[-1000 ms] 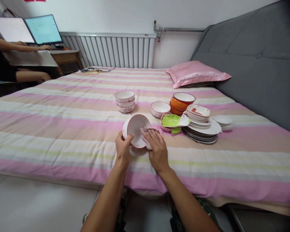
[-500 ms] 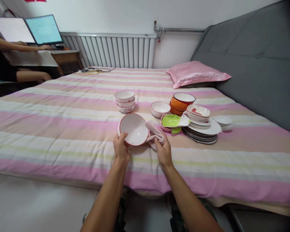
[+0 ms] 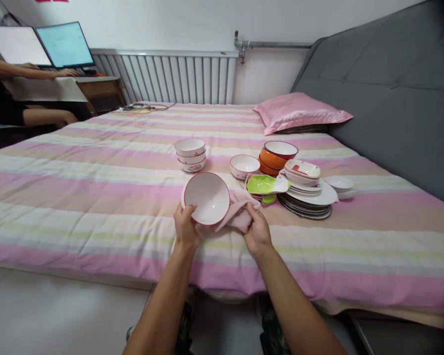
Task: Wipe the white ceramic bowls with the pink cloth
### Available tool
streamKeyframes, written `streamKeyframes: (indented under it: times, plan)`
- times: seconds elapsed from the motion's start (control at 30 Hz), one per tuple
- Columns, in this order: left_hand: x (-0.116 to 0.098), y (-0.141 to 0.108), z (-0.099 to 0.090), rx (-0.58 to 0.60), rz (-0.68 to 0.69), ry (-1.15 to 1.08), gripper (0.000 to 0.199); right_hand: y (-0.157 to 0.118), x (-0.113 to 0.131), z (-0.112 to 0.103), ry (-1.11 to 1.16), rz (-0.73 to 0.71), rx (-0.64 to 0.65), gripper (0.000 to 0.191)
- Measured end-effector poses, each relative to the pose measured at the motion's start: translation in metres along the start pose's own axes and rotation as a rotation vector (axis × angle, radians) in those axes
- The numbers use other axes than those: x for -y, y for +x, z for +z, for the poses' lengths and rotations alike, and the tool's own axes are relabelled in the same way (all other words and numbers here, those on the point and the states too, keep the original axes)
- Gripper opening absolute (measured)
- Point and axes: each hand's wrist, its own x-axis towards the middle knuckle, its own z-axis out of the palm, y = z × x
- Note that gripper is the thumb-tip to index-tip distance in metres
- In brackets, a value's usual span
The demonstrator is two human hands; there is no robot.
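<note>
We note a stack of small bowls (image 3: 190,154) on the striped bed (image 3: 77,197), left hand (image 3: 185,229) fingers closed on the red-rimmed white bowl (image 3: 206,198) tilted above the bed, right hand (image 3: 258,230) clenched on a pink cloth (image 3: 238,213) touching the bowl, stacked plates (image 3: 306,199) near to the right.

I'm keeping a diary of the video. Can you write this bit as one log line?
left hand: holds red-rimmed bowl | right hand: holds pink cloth beside bowl | dish stacks: on striped bed
</note>
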Motion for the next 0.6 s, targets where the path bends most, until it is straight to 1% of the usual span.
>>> streamKeyframes:
  times: [0.07,0.17,0.3,0.4,0.5,0.6]
  plan:
    - [0.0015,0.0002,-0.0011,0.029,0.043,0.037,0.028,-0.0017,0.0013,0.0002,-0.005,0.043,-0.020,0.022]
    - [0.0035,0.0000,-0.0023,0.076,0.116,0.112,0.029,-0.0036,0.0028,-0.0007,-0.010,0.095,-0.011,0.029]
    - [0.0049,-0.0006,-0.0030,0.093,0.144,0.171,0.031,-0.0043,0.0045,-0.0016,-0.020,0.084,0.067,0.046]
    - [0.0057,-0.0001,-0.0043,0.108,0.164,0.192,0.033,-0.0032,0.0041,-0.0017,-0.042,0.071,0.076,0.054]
    - [0.0059,0.0005,-0.0060,0.133,0.191,0.232,0.034,-0.0010,0.0012,-0.0036,-0.059,0.052,0.055,0.050]
    - [0.0053,0.0003,-0.0069,0.164,0.218,0.266,0.038,0.0011,-0.0025,-0.0072,-0.086,0.051,0.018,0.034]
